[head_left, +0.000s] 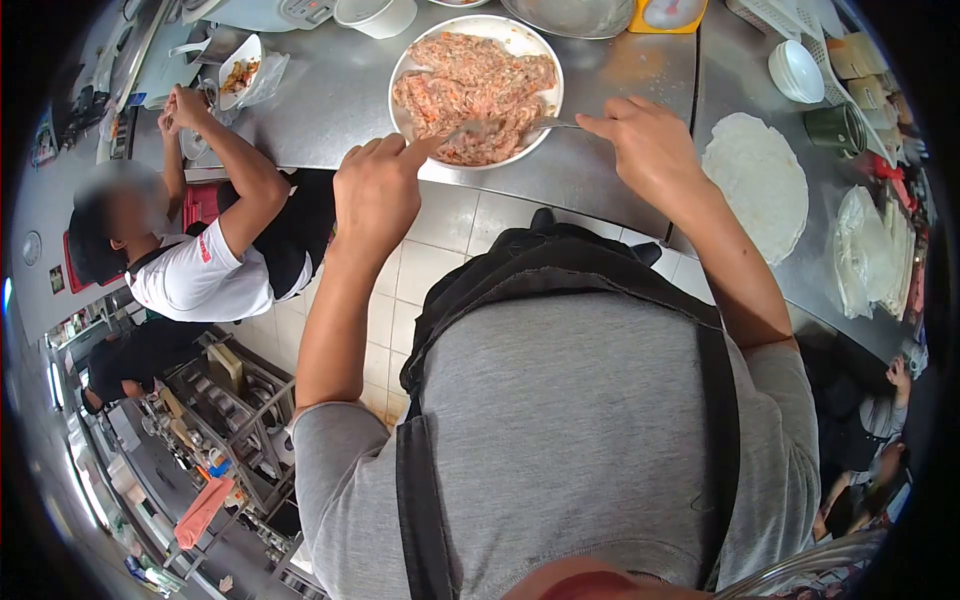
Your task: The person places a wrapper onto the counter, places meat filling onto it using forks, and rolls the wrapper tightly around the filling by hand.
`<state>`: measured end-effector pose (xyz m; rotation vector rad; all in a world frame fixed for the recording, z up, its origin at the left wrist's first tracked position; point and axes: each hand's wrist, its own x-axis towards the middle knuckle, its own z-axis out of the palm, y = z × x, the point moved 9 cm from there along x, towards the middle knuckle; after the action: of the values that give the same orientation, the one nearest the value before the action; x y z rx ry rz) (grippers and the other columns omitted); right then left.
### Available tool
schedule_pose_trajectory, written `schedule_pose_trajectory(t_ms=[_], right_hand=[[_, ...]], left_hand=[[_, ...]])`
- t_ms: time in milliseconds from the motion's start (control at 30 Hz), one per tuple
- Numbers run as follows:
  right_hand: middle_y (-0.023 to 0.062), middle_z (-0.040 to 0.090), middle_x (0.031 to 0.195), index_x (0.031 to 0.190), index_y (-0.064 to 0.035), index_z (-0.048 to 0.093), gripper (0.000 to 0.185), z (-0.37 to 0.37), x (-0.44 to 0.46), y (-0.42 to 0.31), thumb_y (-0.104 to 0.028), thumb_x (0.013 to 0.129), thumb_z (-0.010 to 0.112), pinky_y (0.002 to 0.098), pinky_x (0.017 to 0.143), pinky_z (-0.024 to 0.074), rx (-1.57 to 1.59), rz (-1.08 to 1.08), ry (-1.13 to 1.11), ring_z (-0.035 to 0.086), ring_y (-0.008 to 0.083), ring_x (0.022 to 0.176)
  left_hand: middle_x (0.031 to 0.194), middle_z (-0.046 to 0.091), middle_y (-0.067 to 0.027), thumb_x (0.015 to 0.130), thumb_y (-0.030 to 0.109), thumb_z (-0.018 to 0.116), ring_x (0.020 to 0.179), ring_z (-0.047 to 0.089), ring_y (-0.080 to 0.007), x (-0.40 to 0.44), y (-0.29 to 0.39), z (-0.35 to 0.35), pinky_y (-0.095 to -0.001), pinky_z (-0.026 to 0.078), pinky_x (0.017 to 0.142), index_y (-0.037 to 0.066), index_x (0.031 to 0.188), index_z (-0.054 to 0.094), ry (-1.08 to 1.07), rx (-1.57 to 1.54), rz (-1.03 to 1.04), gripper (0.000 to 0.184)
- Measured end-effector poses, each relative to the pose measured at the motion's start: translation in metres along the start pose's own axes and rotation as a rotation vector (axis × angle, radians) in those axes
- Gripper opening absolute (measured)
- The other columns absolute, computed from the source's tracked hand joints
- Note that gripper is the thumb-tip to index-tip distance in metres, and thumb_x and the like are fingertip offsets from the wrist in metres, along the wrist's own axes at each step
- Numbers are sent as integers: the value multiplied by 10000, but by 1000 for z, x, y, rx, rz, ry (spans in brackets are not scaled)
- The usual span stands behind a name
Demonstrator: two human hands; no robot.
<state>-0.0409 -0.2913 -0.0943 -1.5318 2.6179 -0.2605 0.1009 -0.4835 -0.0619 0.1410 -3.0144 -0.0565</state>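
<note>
A white bowl (401,75) on the steel counter holds a pinkish minced filling (475,85) with orange and pale shreds. My left hand (378,190) is closed at the bowl's near left, its index finger along a metal spoon (475,127) whose head lies in the filling. From the right, my right hand (645,150) grips the handle of a second metal utensil (558,123); that tool's head is in the filling and I cannot make out its kind. To the right of my right hand lies a stack of round white wrappers (757,180).
A yellow scale (668,14) and a metal bowl (575,14) stand behind the filling. White bowls (797,70), a dark green cup (838,130) and a plastic bag (860,250) are at right. A co-worker in a white shirt (205,270) works at left, near a dish of food (240,75).
</note>
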Motion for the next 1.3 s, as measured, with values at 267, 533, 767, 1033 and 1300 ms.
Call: schedule_pose_trajectory(t_ms=[267, 533, 767, 1033, 1300], right_hand=[[76, 670, 969, 1211, -156, 758, 489, -3, 9, 10, 17, 776, 615, 417, 854, 542, -69, 19, 65, 651, 282, 1003], [82, 654, 933, 1205, -158, 761, 483, -5, 10, 9, 17, 781, 612, 421, 827, 535, -96, -37, 70, 650, 284, 979], [99, 652, 945, 1218, -175, 754, 434, -17, 3, 19, 5, 865, 576, 440, 823, 522, 213, 70, -31, 645, 322, 975], [109, 668, 941, 1191, -90, 709, 285, -11, -3, 19, -55, 952, 558, 414, 746, 539, 446, 24, 51, 686, 312, 817], [157, 602, 1323, 1300, -15, 487, 261, 95, -16, -23, -174, 1098, 442, 291, 589, 554, 1697, 435, -122, 751, 269, 899]], left_hand=[[766, 642, -76, 786, 14, 615, 703, 664, -276, 2, 8, 16, -417, 528, 682, 205, 1094, 770, 19, -40, -3, 394], [781, 671, -81, 799, 11, 602, 691, 668, -300, 14, 8, 28, -418, 532, 653, 195, 1126, 767, 79, -84, -8, 410], [744, 680, -71, 847, 38, 615, 674, 690, -294, -6, -16, -1, -405, 544, 608, 185, 1102, 763, 96, -143, -133, 329], [822, 735, -103, 897, 93, 647, 699, 709, -295, -23, -22, 14, -422, 536, 614, 185, 1144, 756, 51, -186, -269, 285], [775, 725, -133, 947, 138, 648, 698, 713, -297, -34, -15, 36, -429, 520, 614, 179, 1138, 761, -112, -284, -331, 225]])
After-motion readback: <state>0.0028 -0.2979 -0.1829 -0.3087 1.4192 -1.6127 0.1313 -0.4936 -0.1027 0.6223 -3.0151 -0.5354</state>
